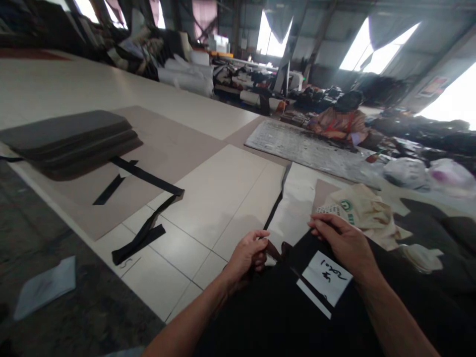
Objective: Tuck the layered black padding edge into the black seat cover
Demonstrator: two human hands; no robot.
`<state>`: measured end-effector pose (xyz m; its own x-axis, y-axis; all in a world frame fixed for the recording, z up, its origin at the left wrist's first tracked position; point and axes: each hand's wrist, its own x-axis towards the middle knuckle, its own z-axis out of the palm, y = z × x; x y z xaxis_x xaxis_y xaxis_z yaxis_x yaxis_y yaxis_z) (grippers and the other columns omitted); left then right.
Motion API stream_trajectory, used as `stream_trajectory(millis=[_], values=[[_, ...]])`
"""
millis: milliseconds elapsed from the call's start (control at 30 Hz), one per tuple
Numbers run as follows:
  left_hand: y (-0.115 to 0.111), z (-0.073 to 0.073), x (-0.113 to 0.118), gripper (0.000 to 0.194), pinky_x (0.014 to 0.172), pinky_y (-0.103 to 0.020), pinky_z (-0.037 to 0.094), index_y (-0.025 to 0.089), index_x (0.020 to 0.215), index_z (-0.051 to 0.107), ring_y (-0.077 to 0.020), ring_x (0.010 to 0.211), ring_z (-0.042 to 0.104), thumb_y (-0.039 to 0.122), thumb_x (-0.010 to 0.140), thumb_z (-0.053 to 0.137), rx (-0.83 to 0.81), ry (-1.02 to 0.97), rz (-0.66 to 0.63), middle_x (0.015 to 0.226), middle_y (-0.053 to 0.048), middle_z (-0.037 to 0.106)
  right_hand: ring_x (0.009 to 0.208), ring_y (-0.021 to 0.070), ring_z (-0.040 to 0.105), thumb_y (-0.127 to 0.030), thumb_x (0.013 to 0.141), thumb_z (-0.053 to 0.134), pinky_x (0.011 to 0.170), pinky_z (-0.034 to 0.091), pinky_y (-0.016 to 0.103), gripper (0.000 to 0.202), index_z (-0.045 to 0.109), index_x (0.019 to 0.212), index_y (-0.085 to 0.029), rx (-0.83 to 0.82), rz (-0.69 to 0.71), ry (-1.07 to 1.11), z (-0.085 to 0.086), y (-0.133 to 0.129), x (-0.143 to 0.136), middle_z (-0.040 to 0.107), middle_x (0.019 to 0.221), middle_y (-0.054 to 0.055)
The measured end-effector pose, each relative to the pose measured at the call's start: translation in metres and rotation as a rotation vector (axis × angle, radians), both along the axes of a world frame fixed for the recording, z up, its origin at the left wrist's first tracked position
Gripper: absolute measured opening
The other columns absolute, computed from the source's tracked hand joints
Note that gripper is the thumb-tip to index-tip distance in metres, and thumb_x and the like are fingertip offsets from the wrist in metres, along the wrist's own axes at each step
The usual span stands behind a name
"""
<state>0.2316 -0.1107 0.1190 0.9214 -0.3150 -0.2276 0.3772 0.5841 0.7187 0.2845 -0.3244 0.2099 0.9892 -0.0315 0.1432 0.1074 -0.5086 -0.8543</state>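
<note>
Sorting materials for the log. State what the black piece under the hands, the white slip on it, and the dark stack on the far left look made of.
Black piece: matte cloth, likely woven; it drapes and folds where the left hand pinches its edge. White slip: paper or thin card, flat, with handwritten marks. Dark stack: grey layered sheets, perhaps foam or felt; dull, with soft rounded edges.

Bare tabletop [208, 198] left; cloth bag [368, 213] crowds right.
</note>
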Motion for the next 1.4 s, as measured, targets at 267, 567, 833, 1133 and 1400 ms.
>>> stream_trajectory(millis=[267,567,833,1133,1400], values=[[0.005,0.009,0.002,0.045,0.07,-0.024,0.039,0.015,0.094,0.067,-0.0135,0.077,0.055,0.057,0.091,0.05,0.383,-0.322,-0.193,0.089,-0.004,0.063,0.074,0.0168,0.066,-0.044,0.076,0.065,0.068,0.054,0.03,0.035,0.07,0.099,-0.018,0.006,-0.001,0.034,0.001,0.002,0.001,0.075,0.089,0.007],[-0.008,0.012,0.004,0.038,0.061,-0.025,0.032,0.017,0.065,0.057,-0.014,0.064,0.048,0.042,0.09,0.046,0.825,-0.462,0.078,0.063,0.001,0.052,0.074,0.0169,0.065,-0.044,0.076,0.065,0.069,0.054,0.03,0.036,0.07,0.1,-0.018,0.043,0.015,0.034,0.0,0.0,0.001,0.074,0.092,0.008],[0.002,-0.003,0.02,0.031,0.05,-0.022,0.032,0.016,0.061,0.057,-0.0108,0.05,0.047,0.04,0.078,0.064,0.517,-0.075,0.583,0.052,0.003,0.051,0.074,0.0167,0.065,-0.046,0.072,0.066,0.069,0.053,0.03,0.038,0.07,0.098,-0.018,0.05,0.001,0.048,0.002,0.0,-0.001,0.074,0.09,0.007],[0.128,-0.061,0.045,0.025,0.051,-0.016,0.039,0.018,0.069,0.035,-0.0045,0.043,0.04,0.019,0.094,0.038,0.115,0.46,1.189,0.056,0.007,0.039,0.074,0.0168,0.065,-0.047,0.072,0.065,0.07,0.053,0.031,0.04,0.07,0.099,-0.018,0.018,0.004,0.058,0.002,0.001,0.0,0.074,0.091,0.007],[0.066,-0.066,-0.013,0.036,0.071,-0.027,0.05,0.021,0.104,0.064,-0.0154,0.08,0.062,0.023,0.07,0.078,0.308,0.282,0.83,0.1,-0.005,0.064,0.073,0.0162,0.064,-0.046,0.071,0.066,0.068,0.053,0.03,0.039,0.07,0.098,-0.017,0.059,0.009,0.042,0.001,0.0,0.002,0.074,0.09,0.007]])
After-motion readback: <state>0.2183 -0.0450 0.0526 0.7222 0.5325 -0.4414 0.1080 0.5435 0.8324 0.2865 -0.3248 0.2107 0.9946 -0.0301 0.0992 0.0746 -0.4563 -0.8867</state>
